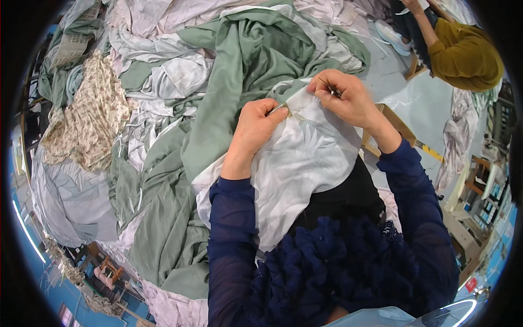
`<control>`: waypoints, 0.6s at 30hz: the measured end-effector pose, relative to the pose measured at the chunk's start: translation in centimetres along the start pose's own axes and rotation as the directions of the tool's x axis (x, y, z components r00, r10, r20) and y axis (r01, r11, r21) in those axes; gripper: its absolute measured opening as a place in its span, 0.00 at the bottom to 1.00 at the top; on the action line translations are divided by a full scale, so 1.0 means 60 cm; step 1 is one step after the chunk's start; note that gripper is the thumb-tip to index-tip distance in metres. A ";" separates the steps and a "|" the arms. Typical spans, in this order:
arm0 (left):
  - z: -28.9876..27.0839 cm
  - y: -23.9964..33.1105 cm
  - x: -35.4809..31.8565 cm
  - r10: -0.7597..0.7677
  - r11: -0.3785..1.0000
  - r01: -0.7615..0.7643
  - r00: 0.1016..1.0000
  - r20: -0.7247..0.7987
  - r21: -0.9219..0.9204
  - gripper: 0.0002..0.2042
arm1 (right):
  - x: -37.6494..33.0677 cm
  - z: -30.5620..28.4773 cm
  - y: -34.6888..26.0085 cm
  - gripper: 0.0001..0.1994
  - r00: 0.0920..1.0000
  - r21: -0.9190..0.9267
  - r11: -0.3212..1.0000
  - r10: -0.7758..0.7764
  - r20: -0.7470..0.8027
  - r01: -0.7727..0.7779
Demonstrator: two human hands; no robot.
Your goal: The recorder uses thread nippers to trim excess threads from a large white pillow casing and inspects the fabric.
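Observation:
A large cloth, green on one face and white with a pale leaf print (310,139) on the other, lies across my lap and spreads forward. My left hand (255,128) is closed, thumb and fingers pinching the cloth's edge. My right hand (346,101) pinches the same edge a short way to the right, so a strip of white hem (299,100) runs between the two hands. Within the curled right fingers sits a small dark metal tool (333,91), mostly hidden; its exact kind does not show. Green folds (239,82) of the cloth rise just beyond my hands.
Heaped fabric surrounds me: green folds (169,218) at left, a floral beige cloth (90,117), and pale pink sheets (158,16) at the back. A person in a mustard top (463,54) sits at far right. A wooden stool (395,128) stands near my right forearm on grey floor (392,82).

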State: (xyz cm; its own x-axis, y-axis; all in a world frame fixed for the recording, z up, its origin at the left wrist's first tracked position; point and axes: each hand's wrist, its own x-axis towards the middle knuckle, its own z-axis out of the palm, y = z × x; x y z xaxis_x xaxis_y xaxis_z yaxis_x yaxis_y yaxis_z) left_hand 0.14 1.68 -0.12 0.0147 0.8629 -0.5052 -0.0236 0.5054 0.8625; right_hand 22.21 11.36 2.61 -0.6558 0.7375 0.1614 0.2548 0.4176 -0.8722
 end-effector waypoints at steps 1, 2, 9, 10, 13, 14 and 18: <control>0.001 0.002 0.000 0.001 1.000 -0.001 1.000 0.001 0.007 0.09 | -0.003 0.004 0.004 0.02 0.981 0.258 0.947 0.180 0.070 -0.192; 0.001 0.003 0.000 0.003 1.000 -0.003 1.000 0.002 0.015 0.09 | -0.005 0.007 0.009 0.02 0.927 0.479 0.793 0.328 0.182 -0.375; -0.003 -0.002 0.000 0.010 0.999 -0.010 1.000 -0.002 0.043 0.08 | -0.014 0.008 0.046 0.03 0.950 0.208 0.928 0.290 0.113 -0.308; -0.004 0.000 -0.002 0.007 0.999 -0.006 1.000 -0.004 0.044 0.08 | -0.011 0.003 0.044 0.03 0.975 0.088 0.973 0.206 0.084 -0.213; -0.004 0.004 -0.002 0.002 0.999 -0.002 1.000 -0.003 0.043 0.08 | -0.012 -0.007 0.040 0.02 0.992 -0.091 0.990 0.113 0.062 -0.108; -0.004 0.005 -0.002 0.001 0.999 -0.001 1.000 -0.001 0.041 0.08 | -0.013 -0.010 0.039 0.03 0.992 -0.144 0.984 0.111 0.060 -0.101; -0.002 0.008 -0.003 0.011 0.998 -0.011 1.000 -0.006 0.064 0.08 | -0.015 -0.022 0.029 0.03 0.991 -0.212 0.970 0.130 0.026 -0.122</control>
State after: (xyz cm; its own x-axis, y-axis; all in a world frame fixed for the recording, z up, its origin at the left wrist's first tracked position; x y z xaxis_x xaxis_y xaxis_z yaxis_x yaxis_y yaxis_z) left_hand -0.02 1.77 0.36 0.0083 0.8684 -0.4958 0.0407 0.4951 0.8679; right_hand 24.18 12.14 1.55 -0.6354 0.7714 0.0347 0.4773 0.4276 -0.7677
